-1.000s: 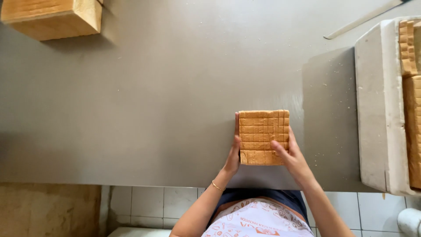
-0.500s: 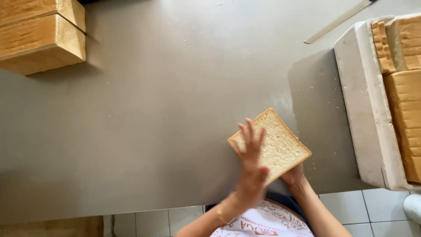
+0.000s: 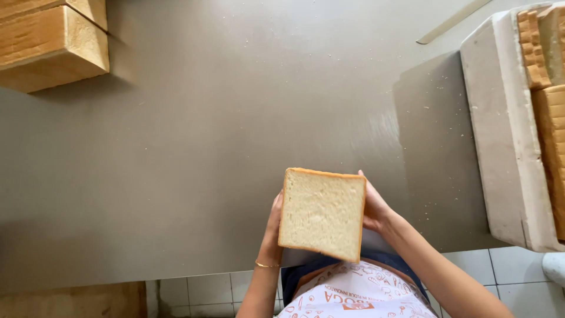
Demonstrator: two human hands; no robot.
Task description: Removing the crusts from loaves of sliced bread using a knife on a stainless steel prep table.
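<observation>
1. Head view, looking straight down on a grey metal table (image 3: pixel 206 147). Person stands at its near edge; patterned apron (image 3: pixel 347 297) visible at bottom of frame.
2. Block of sliced white bread (image 3: pixel 322 213) is held up off the table at the near edge, cut face turned toward the camera, crust showing as a thin orange-brown border along top and right sides.
3. Left hand (image 3: pixel 272 227) is pressed flat against the left side of the block, fingers mostly hidden behind it; thin gold bracelet (image 3: pixel 266 265) on that wrist.
4. Right hand (image 3: pixel 375 206) is pressed against the right side, fingers wrapped round the back. Both hands are clamped on the block from opposite sides.
5. Far left corner: two uncut loaves (image 3: pixel 50 44) stacked, tan crust, well apart from the hands.
6. Right side: thick white slab-like board (image 3: pixel 503 147) on the table, bearing more sliced bread (image 3: pixel 550 118) along its right part.
7. Long thin blade-like tool (image 3: pixel 453 20) lies on the table at top, near the board's far end; cannot tell its kind exactly.
8. Crumbs scattered over the table near the board. White tiled floor (image 3: pixel 500 271) below the table edge.
</observation>
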